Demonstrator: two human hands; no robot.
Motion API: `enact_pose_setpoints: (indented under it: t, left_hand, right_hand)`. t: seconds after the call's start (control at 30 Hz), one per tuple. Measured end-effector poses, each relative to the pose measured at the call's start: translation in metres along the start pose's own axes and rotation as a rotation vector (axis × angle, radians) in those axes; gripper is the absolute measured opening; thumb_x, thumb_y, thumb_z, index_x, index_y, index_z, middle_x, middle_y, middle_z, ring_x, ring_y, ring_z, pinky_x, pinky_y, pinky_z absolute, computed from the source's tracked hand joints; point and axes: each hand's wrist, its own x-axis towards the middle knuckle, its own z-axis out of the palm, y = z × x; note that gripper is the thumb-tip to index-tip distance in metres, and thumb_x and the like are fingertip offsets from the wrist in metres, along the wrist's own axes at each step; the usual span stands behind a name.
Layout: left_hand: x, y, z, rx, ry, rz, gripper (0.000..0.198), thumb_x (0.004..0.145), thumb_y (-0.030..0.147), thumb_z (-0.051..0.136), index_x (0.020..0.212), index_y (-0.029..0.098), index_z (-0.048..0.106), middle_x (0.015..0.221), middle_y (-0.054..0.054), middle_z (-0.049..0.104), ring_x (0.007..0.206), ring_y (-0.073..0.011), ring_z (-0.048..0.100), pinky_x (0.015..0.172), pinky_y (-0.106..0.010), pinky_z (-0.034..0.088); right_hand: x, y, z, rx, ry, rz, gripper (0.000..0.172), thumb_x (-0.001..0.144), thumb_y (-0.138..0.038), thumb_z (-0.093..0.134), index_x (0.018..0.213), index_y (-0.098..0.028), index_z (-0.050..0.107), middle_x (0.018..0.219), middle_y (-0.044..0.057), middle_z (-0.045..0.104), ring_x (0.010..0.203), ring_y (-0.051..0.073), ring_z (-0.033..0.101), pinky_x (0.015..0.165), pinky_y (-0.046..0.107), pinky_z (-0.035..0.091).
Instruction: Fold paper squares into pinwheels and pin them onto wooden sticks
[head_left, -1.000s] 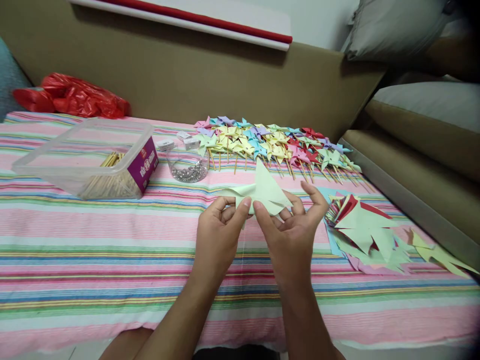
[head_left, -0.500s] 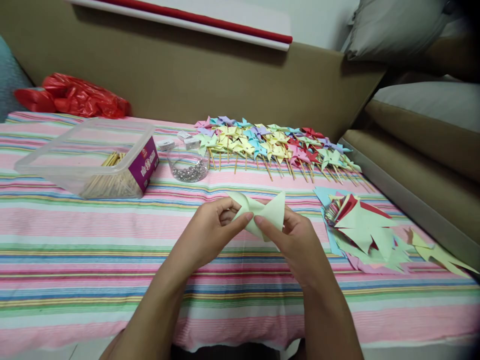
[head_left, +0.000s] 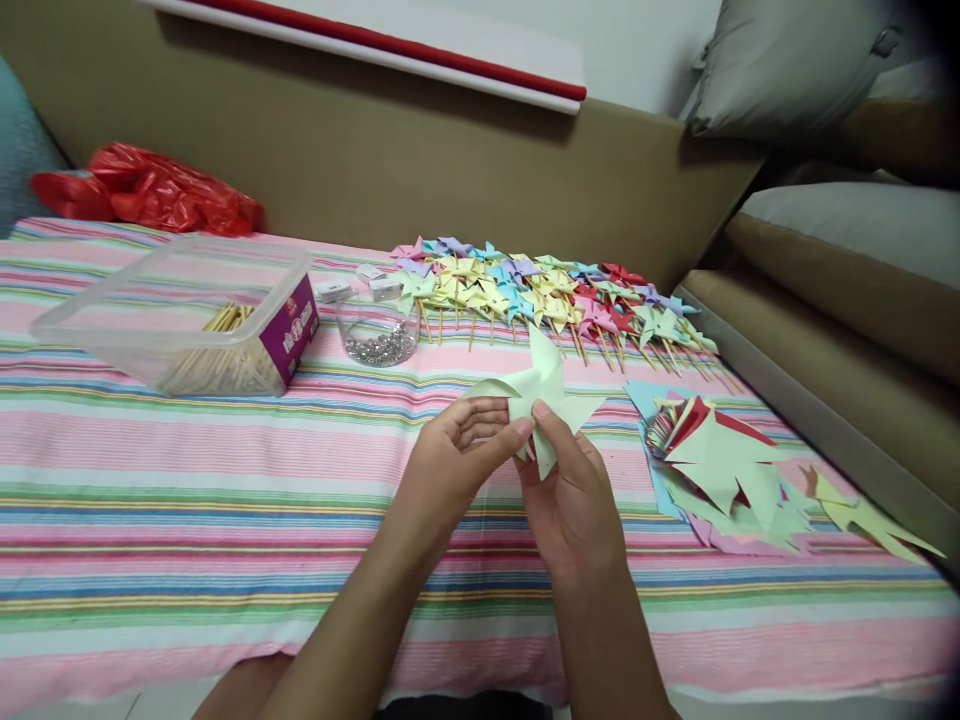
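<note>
Left hand (head_left: 457,445): half-curled, pinching a pale-green, folded-paper pinwheel (head_left: 545,378)
Right hand (head_left: 576,490): nearly closed on it too, thumb near its centre

"How is that cloth (head_left: 187,480) patterned?"
"Striped: pink, white, green, blue and yellow. The held paper (head_left: 553,378) is pale green."
"And along the cloth's back edge?"
"Pinwheels (head_left: 551,305) in yellow, blue, purple, pink, red and pale green. By the back left corner, the plastic (head_left: 180,197) is red; the box label (head_left: 291,330), purple with white print."
</note>
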Motion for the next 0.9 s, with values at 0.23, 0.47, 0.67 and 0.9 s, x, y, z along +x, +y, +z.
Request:
enact_pose_setpoints:
  t: [0.23,0.47,0.67,0.9]
  left_hand:
    - [0.000,-0.003,0.005,0.021,0.148,0.115,0.024,0.079,0.035,0.080,0.084,0.014,0.070,0.082,-0.003,0.069,0.079,-0.0138,0.063,0.073,-0.024,0.050]
    - [0.001,-0.001,0.003,-0.039,0.184,0.135,0.025,0.078,0.035,0.081,0.075,0.014,0.068,0.073,0.001,0.064,0.070,-0.0099,0.056,0.065,-0.020,0.046]
    - [0.005,0.000,-0.002,-0.201,0.250,0.105,0.027,0.078,0.035,0.081,0.077,0.013,0.066,0.074,0.001,0.062,0.067,-0.0091,0.054,0.061,-0.020,0.046]
    - [0.005,-0.001,-0.006,-0.173,0.273,0.156,0.025,0.079,0.034,0.081,0.075,0.014,0.066,0.068,0.003,0.058,0.063,-0.0084,0.050,0.059,-0.019,0.044]
  right_hand:
    - [-0.005,0.015,0.005,0.053,-0.042,0.049,0.016,0.069,-0.025,0.086,0.074,-0.019,0.073,0.075,-0.003,0.073,0.079,0.013,0.068,0.075,0.023,0.055]
    - [-0.003,0.013,0.002,0.020,-0.136,0.006,0.023,0.080,-0.031,0.078,0.097,-0.018,0.071,0.097,0.004,0.077,0.093,0.018,0.071,0.081,0.029,0.057]
    - [-0.005,0.000,-0.003,-0.131,-0.160,-0.131,0.072,0.082,-0.025,0.074,0.142,-0.032,0.036,0.097,0.001,0.079,0.095,0.020,0.075,0.087,0.039,0.058]
    - [-0.007,-0.004,-0.011,-0.442,-0.402,-0.261,0.038,0.084,-0.021,0.074,0.119,-0.029,0.061,0.109,0.003,0.077,0.106,0.020,0.072,0.098,0.039,0.056]
